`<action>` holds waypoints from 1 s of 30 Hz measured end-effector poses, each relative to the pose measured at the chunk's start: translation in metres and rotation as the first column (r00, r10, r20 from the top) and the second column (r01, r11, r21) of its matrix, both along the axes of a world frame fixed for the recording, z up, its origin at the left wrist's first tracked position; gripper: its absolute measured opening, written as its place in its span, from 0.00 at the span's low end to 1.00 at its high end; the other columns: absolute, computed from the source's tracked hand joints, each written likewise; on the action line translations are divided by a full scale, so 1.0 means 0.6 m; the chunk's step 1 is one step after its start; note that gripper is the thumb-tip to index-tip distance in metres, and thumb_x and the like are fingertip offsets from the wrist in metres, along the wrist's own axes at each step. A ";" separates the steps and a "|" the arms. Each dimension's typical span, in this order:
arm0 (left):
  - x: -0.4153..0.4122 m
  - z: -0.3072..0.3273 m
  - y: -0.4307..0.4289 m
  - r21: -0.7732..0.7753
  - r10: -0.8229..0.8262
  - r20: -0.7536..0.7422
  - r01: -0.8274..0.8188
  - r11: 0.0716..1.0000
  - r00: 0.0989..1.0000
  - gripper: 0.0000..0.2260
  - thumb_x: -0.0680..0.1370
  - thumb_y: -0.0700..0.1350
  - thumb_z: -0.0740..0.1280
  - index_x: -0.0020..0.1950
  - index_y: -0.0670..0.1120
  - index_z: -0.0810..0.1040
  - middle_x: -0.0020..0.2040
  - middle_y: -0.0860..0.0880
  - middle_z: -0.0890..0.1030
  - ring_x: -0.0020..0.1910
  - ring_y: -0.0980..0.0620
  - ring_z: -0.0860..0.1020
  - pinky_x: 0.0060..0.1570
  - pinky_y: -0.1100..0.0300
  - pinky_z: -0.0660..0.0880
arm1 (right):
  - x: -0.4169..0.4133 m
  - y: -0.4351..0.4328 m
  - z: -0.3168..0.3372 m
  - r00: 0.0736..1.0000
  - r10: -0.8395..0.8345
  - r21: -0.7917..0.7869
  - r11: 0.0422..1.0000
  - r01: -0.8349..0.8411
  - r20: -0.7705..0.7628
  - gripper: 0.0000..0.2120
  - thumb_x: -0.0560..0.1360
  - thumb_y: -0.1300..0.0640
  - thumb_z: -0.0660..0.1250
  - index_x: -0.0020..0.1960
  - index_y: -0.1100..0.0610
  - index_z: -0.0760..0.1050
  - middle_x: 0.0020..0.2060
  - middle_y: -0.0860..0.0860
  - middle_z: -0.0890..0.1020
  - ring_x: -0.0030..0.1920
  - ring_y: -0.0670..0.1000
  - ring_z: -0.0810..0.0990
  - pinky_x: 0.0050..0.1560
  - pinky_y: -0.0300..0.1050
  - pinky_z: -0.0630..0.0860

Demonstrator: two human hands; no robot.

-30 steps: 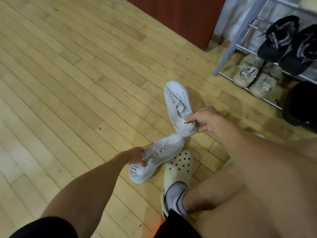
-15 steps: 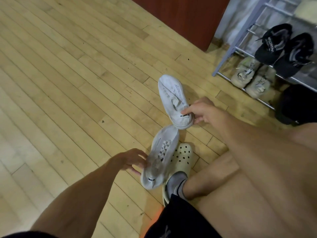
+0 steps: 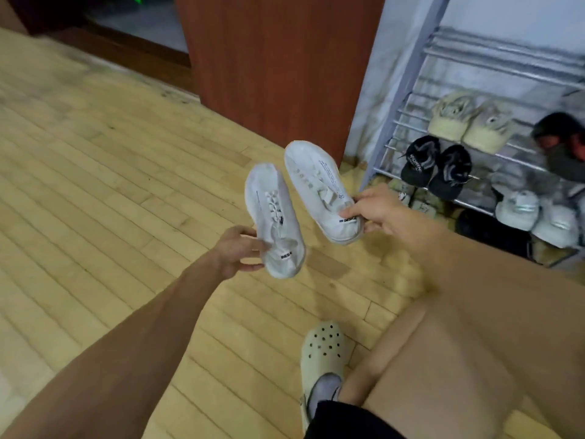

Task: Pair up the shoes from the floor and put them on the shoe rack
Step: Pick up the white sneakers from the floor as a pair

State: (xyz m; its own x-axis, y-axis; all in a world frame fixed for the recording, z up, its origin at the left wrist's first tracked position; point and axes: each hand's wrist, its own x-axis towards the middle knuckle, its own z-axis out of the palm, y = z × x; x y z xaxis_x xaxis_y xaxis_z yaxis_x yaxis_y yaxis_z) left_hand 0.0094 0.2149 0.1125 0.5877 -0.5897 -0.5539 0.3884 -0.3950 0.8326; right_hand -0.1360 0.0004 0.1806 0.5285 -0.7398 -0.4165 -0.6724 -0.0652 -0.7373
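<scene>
heel tab (image 3: pixel 286 255) perhaps reads "bhed"

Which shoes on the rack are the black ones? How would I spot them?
Find the metal shoe rack beside the brown wooden panel. On its middle shelf, near the left post, sits the black pair. The pairs around it are pale; only one of these has white lettering.

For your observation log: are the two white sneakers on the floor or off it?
Off: left hand and right hand each hold one white sneaker aloft.
</scene>
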 end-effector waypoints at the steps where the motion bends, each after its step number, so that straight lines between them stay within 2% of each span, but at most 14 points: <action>1: 0.008 0.029 -0.022 -0.029 -0.005 0.020 0.006 1.000 1.000 0.14 0.70 0.33 0.72 0.49 0.44 0.71 0.42 0.46 0.81 0.39 0.48 0.80 0.49 0.45 0.79 | -0.007 -0.014 0.023 1.000 -0.001 -0.042 0.999 0.001 0.014 0.13 0.65 0.62 0.78 0.48 0.59 0.82 0.48 0.57 0.86 0.49 0.58 0.84 0.50 0.54 0.82; 5: 0.023 0.150 -0.120 -0.150 -0.029 0.100 0.044 0.988 0.995 0.15 0.70 0.32 0.71 0.53 0.44 0.72 0.41 0.46 0.81 0.39 0.49 0.80 0.42 0.50 0.80 | -0.049 -0.076 0.118 0.992 -0.022 -0.218 0.975 0.048 0.123 0.18 0.65 0.57 0.79 0.54 0.56 0.83 0.46 0.52 0.85 0.44 0.52 0.82 0.46 0.50 0.82; 7: 0.026 0.211 -0.170 -0.199 -0.040 0.152 0.070 0.977 0.988 0.15 0.71 0.33 0.71 0.53 0.44 0.72 0.43 0.46 0.82 0.40 0.49 0.80 0.40 0.51 0.79 | -0.073 -0.112 0.160 0.968 -0.089 -0.213 0.967 0.141 0.235 0.22 0.64 0.59 0.79 0.57 0.56 0.82 0.48 0.52 0.85 0.47 0.52 0.83 0.51 0.54 0.82; 9: 0.023 0.267 -0.221 -0.234 -0.050 0.202 0.097 0.967 0.978 0.14 0.71 0.34 0.71 0.53 0.43 0.74 0.46 0.45 0.82 0.42 0.48 0.80 0.39 0.52 0.79 | -0.097 -0.148 0.201 0.934 -0.152 -0.198 0.954 0.224 0.322 0.25 0.63 0.60 0.79 0.60 0.56 0.80 0.51 0.53 0.85 0.49 0.53 0.84 0.51 0.56 0.82; 13: 0.003 0.362 -0.323 -0.295 -0.064 0.268 0.145 0.944 0.961 0.09 0.72 0.35 0.72 0.50 0.41 0.78 0.48 0.43 0.83 0.42 0.46 0.81 0.41 0.51 0.80 | -0.142 -0.223 0.280 0.859 -0.242 -0.163 0.924 0.346 0.451 0.23 0.67 0.60 0.77 0.61 0.56 0.80 0.49 0.52 0.85 0.47 0.53 0.84 0.47 0.53 0.83; 16: -0.011 0.417 -0.406 -0.330 -0.110 0.312 0.216 0.919 0.944 0.15 0.71 0.37 0.74 0.56 0.40 0.78 0.50 0.42 0.84 0.43 0.47 0.82 0.42 0.51 0.80 | -0.168 -0.284 0.320 0.795 -0.312 -0.110 0.899 0.425 0.521 0.20 0.68 0.59 0.77 0.58 0.59 0.80 0.47 0.54 0.86 0.46 0.57 0.86 0.46 0.59 0.83; 18: -0.021 0.444 -0.468 -0.330 -0.143 0.342 0.261 0.907 0.929 0.20 0.70 0.37 0.75 0.61 0.38 0.76 0.49 0.42 0.84 0.43 0.47 0.82 0.38 0.53 0.79 | -0.181 -0.325 0.335 0.752 -0.370 -0.053 0.880 0.472 0.546 0.17 0.69 0.60 0.76 0.57 0.61 0.80 0.46 0.57 0.86 0.45 0.60 0.86 0.47 0.62 0.82; 21: -0.037 0.466 -0.565 -0.334 -0.176 0.349 0.297 0.895 0.921 0.22 0.70 0.37 0.75 0.63 0.38 0.74 0.52 0.39 0.83 0.43 0.45 0.82 0.35 0.53 0.81 | -0.199 -0.383 0.341 0.704 -0.447 0.039 0.857 0.513 0.552 0.15 0.70 0.63 0.75 0.55 0.65 0.80 0.47 0.62 0.85 0.42 0.61 0.85 0.42 0.62 0.83; 25: -0.056 0.468 -0.684 -0.295 -0.254 0.365 0.370 0.881 0.896 0.17 0.74 0.38 0.71 0.61 0.40 0.75 0.45 0.43 0.82 0.38 0.48 0.80 0.34 0.55 0.81 | -0.213 -0.461 0.323 0.661 -0.527 0.113 0.820 0.561 0.535 0.17 0.69 0.62 0.76 0.55 0.67 0.79 0.48 0.64 0.84 0.43 0.62 0.85 0.40 0.61 0.83; 28: -0.067 0.456 -0.759 -0.244 -0.335 0.355 0.432 0.868 0.873 0.08 0.75 0.38 0.69 0.54 0.41 0.78 0.46 0.42 0.81 0.41 0.46 0.80 0.36 0.53 0.82 | -0.214 -0.509 0.307 0.664 -0.559 0.114 0.801 0.588 0.497 0.18 0.69 0.60 0.76 0.55 0.66 0.79 0.49 0.63 0.83 0.43 0.63 0.85 0.37 0.56 0.83; 30: -0.070 0.446 -0.800 -0.206 -0.366 0.362 0.457 0.865 0.857 0.07 0.76 0.39 0.69 0.53 0.42 0.78 0.43 0.43 0.82 0.37 0.47 0.80 0.30 0.57 0.80 | -0.211 -0.534 0.295 0.680 -0.563 0.100 0.800 0.592 0.470 0.15 0.68 0.60 0.76 0.52 0.66 0.79 0.48 0.63 0.83 0.43 0.63 0.85 0.39 0.58 0.83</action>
